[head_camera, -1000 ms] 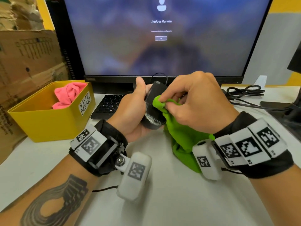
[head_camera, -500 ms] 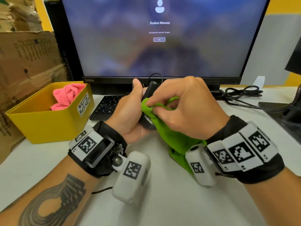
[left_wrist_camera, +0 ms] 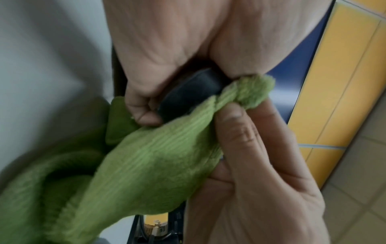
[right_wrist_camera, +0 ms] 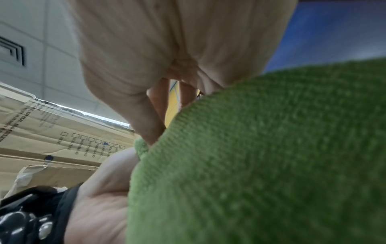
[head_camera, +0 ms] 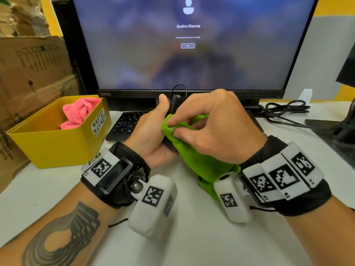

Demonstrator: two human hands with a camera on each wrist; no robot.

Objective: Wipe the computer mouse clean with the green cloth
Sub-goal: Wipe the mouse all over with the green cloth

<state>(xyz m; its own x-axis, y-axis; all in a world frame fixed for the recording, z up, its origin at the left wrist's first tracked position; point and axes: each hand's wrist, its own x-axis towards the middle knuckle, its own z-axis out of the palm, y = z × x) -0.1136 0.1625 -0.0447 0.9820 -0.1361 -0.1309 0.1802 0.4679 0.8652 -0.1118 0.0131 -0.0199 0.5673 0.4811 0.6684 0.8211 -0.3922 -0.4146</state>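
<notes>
Where green cloth point(head_camera: 194, 160) bunches, black mouse point(left_wrist_camera: 188, 97) half-hidden.

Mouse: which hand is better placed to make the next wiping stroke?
Right. The right hand pinches the green cloth against the mouse; the left hand grips the mouse, steadying it.

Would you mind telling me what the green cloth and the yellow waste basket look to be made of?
Green cloth: soft ribbed knit with a fuzzy nap, probably microfibre; fine ridges and fluffy edges show. Yellow waste basket: smooth, slightly glossy rigid walls, likely plastic, though painted metal can't be excluded.
</notes>
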